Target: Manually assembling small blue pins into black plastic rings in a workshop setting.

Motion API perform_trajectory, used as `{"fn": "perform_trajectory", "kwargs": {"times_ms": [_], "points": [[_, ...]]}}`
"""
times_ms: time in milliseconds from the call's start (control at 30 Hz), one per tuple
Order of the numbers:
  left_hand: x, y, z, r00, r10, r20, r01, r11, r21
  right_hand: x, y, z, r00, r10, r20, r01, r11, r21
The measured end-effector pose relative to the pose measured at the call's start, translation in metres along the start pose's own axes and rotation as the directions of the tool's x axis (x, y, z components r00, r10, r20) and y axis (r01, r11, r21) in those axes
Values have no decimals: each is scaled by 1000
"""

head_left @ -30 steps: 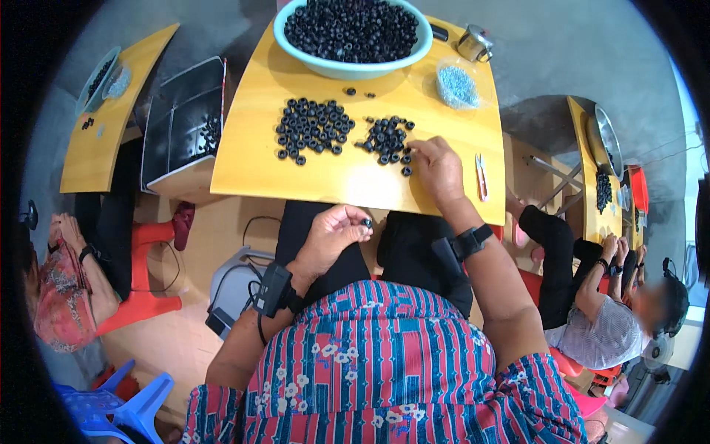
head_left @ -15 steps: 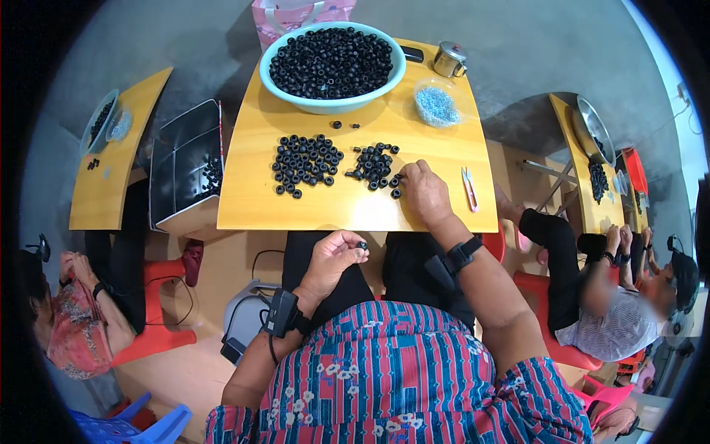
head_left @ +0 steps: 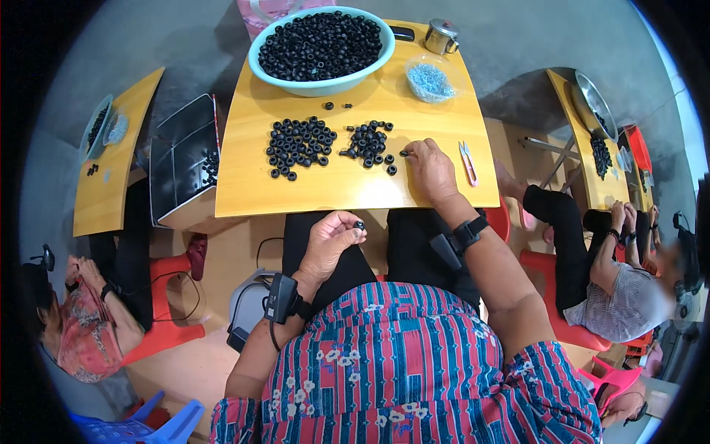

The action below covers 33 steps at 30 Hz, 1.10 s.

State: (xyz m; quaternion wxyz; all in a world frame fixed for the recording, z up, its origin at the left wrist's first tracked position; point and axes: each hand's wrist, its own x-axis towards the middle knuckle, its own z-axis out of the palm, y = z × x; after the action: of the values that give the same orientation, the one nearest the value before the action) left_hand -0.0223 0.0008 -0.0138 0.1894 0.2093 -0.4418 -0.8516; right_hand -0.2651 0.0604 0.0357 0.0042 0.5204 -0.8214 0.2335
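My left hand (head_left: pixel 332 246), over my lap in front of the table edge, pinches a small black plastic piece (head_left: pixel 359 226) between thumb and fingertips. On the table top, my right hand (head_left: pixel 433 170) is closed at the fingertips on another small black piece (head_left: pixel 404 153), just right of a pile. That right pile (head_left: pixel 367 143) mixes round black pieces with smaller ones. Left of it lies a larger pile of round black pieces (head_left: pixel 299 145) with holes through them.
A pale green basin (head_left: pixel 318 87) full of black pieces stands at the back of the yellow table (head_left: pixel 244 189). A clear tub of bluish bits (head_left: pixel 430 81), a metal cup (head_left: pixel 442 36) and thread snips (head_left: pixel 468 163) are on the right. People sit at side tables.
My right hand now shows a small black piece at its fingertips, slightly apart from the right pile. The left hand keeps its pinch. The whole view has shifted slightly.
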Motion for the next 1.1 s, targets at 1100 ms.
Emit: {"fn": "perform_trajectory", "kwargs": {"times_ms": [1100], "points": [[1,-4,-1,1000,14,5,-14,1000,10,-58,-64,-13,831,-477,285,404,871,281]]}}
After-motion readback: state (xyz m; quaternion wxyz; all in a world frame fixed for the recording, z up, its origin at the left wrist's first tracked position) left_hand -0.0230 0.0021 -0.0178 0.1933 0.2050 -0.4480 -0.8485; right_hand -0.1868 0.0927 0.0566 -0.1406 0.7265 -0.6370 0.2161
